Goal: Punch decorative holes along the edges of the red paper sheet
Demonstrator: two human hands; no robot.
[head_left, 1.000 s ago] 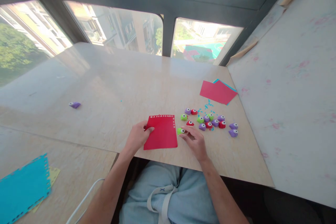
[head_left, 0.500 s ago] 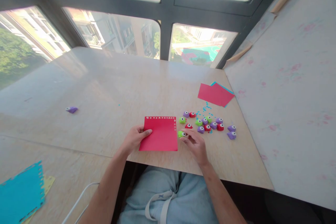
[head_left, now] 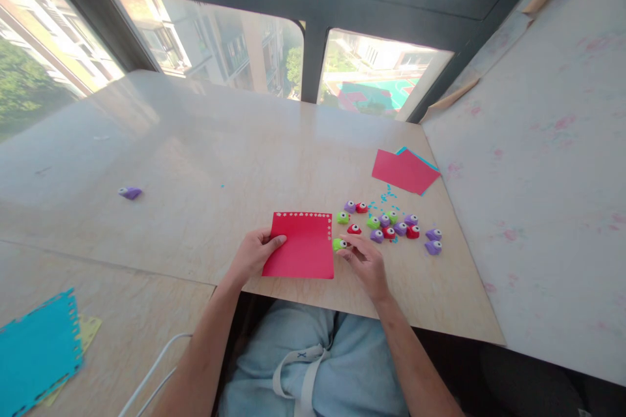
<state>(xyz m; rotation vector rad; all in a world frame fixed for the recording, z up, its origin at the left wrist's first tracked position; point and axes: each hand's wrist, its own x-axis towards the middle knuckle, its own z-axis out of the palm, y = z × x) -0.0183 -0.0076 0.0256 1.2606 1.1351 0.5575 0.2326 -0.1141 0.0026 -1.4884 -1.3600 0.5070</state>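
A red paper sheet [head_left: 302, 246] with punched holes along its top and right edges lies flat near the table's front edge. My left hand [head_left: 254, 253] presses on its left side, thumb on the paper. My right hand [head_left: 364, 260] pinches a small green punch [head_left: 338, 244] that sits at the sheet's right edge. Just right of it lies a cluster of several small punches [head_left: 386, 225] in purple, red and green, with blue paper bits scattered among them.
Red and blue sheets [head_left: 405, 171] lie stacked at the table's right side. A lone purple punch [head_left: 130, 193] sits far left. A blue punched sheet [head_left: 36, 352] over a yellow one lies on the lower table at bottom left. Windows run behind the table [head_left: 220, 163].
The red sheet has turned from slightly tilted to square with the table edge. My right hand has kept hold of the green punch at the sheet's right edge.
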